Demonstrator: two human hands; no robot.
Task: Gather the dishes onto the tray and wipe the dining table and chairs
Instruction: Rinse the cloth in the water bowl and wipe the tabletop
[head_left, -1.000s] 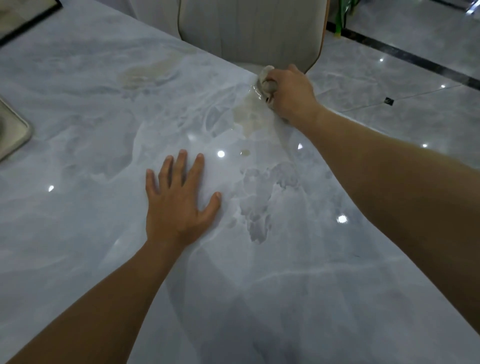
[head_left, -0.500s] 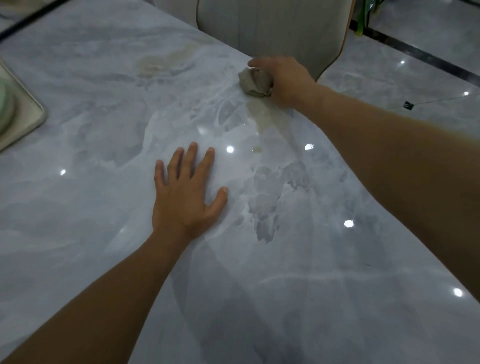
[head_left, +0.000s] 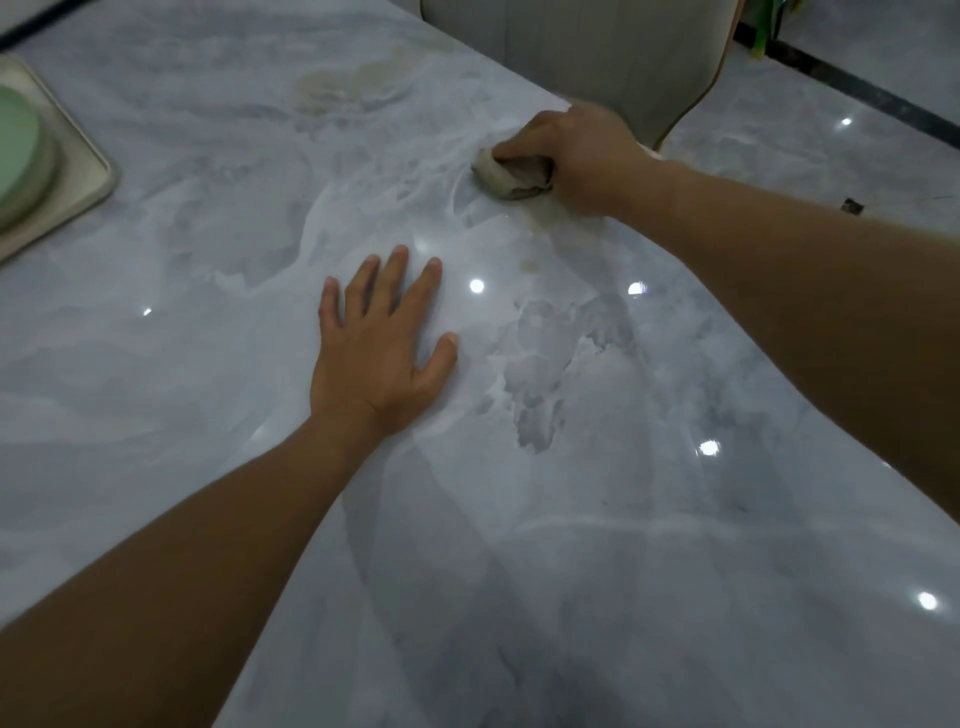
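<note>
My right hand (head_left: 576, 156) grips a crumpled grey cloth (head_left: 506, 179) and presses it on the grey marble dining table (head_left: 571, 519) near the far edge. Wet smears and a brownish stain (head_left: 530, 265) lie just below the cloth. My left hand (head_left: 379, 348) rests flat on the tabletop with fingers spread, nearer to me and left of the cloth. At the left edge sits a beige tray (head_left: 88, 171) holding a green dish (head_left: 15, 150), only partly in view.
A light upholstered chair (head_left: 597, 52) stands behind the table's far edge, right behind my right hand. Another faint brownish stain (head_left: 353, 85) marks the tabletop farther back. Glossy tiled floor (head_left: 857, 130) with a dark strip lies to the right.
My right hand has slid the cloth from the table's far edge leftward and toward me. The view shifted, bringing the tray and green dish further in. My left hand stays flat.
</note>
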